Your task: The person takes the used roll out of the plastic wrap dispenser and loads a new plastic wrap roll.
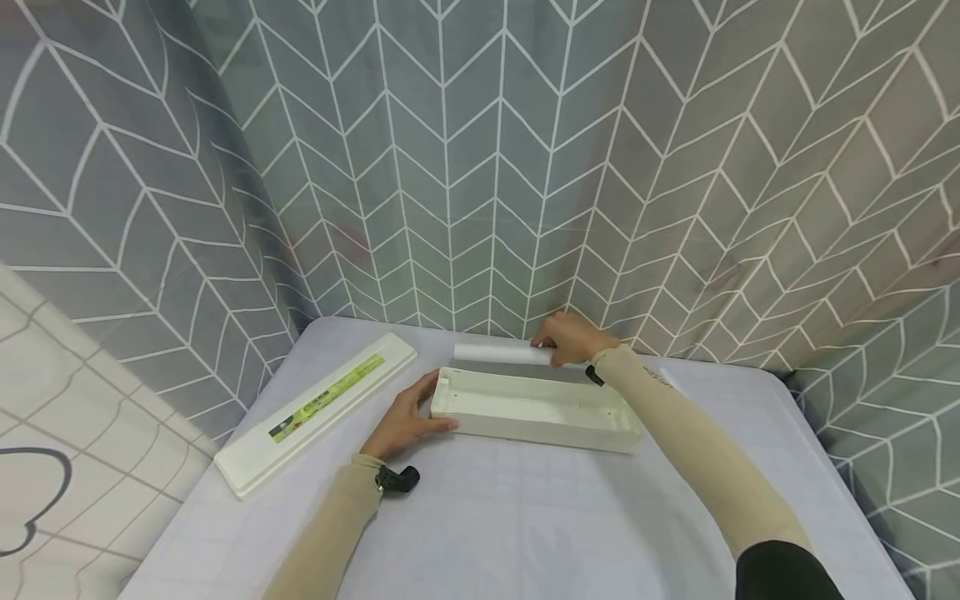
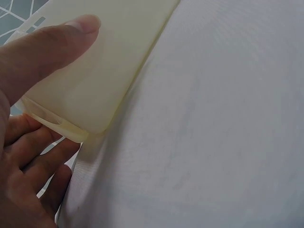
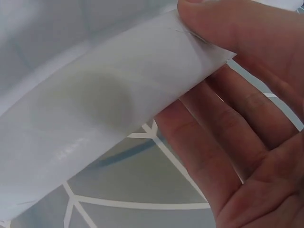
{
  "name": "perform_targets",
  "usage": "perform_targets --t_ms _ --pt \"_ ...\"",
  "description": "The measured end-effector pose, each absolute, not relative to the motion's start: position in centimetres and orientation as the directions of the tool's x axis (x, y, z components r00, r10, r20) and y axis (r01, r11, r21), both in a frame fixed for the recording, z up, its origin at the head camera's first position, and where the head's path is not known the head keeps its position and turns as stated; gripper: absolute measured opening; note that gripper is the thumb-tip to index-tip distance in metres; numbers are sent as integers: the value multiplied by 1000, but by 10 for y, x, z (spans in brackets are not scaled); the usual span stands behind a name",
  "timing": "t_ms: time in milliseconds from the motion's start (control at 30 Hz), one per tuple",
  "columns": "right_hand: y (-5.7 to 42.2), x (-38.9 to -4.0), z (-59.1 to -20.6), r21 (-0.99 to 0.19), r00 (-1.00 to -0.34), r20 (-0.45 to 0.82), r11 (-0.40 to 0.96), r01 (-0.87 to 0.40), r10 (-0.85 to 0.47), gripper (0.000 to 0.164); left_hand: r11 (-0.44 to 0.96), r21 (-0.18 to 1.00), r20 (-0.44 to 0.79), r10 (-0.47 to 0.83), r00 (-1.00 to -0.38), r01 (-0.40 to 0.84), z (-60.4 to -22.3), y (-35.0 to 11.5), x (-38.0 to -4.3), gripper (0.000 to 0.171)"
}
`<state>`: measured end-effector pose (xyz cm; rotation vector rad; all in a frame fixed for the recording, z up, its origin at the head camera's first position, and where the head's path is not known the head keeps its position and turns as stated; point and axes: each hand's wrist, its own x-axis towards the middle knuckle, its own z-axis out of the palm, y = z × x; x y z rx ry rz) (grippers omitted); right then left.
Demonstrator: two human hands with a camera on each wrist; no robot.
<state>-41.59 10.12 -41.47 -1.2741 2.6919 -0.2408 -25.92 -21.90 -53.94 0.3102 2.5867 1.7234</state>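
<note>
A long cream plastic box point(image 1: 536, 423), open at the top, sits near the back of the table. My left hand point(image 1: 405, 421) grips its left end; in the left wrist view the thumb lies on the wall of the box point(image 2: 118, 52) and the fingers bend round the end. Behind the box is a white roll point(image 1: 498, 354), lengthwise along the table's back edge. My right hand point(image 1: 573, 337) holds the right end of this roll. In the right wrist view the thumb is on one side of the white roll point(image 3: 142, 71) and the fingers on the other.
A long white lid point(image 1: 322, 408) with a green label lies slantwise on the left of the table. A pale cloth covers the table point(image 1: 510, 525). Grey patterned curtains point(image 1: 480, 167) hang close behind it and at both sides.
</note>
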Motion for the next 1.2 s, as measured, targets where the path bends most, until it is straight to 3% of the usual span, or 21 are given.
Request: perform_targets --t_ms 567,1200 --pt "101 -436 -435 -279 -646 -151 659 -698 -748 49 361 919 96 185 -978 159 -539 -219 -259 101" --pt "106 -454 -453 -353 -672 -152 675 -648 -725 50 368 918 88 181 -980 151 -538 -219 -259 103"
